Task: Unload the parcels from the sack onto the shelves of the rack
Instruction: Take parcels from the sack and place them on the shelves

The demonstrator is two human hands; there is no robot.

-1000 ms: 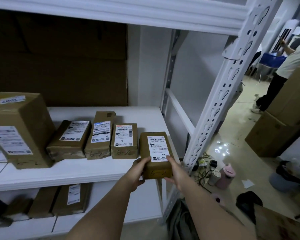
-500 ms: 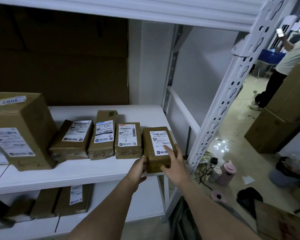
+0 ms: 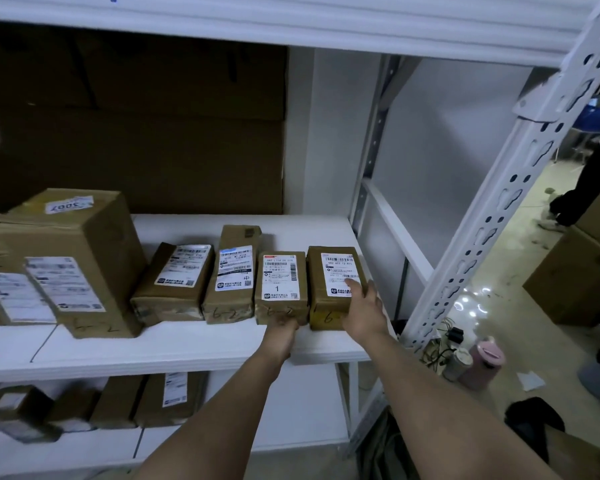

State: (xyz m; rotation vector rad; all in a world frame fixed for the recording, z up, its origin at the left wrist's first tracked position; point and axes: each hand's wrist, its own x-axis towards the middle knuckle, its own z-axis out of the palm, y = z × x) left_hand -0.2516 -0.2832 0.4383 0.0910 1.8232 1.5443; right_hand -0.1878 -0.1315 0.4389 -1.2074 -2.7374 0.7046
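Your right hand (image 3: 362, 306) lies flat on the parcel (image 3: 333, 289), fingers straight over its label, pressing rather than gripping. The parcel sits on the shelf (image 3: 174, 344), at the right end of the row and hard against its neighbour. Your left hand (image 3: 284, 329) is at the front edge where the two boxes meet; its fingers are hidden, so I cannot tell how it is closed. This one looks as good as placed.

Left of your hands stand three more small parcels and a big box (image 3: 73, 261), and further ones lie on the shelf below. The sack (image 3: 381, 448) may be the dark fabric under your right forearm, so what is left in it is unknown.

The box fronts carry handwritten "6-2"; the neighbour's label shows a "1", the big box a sticker reading "3007", upside down.
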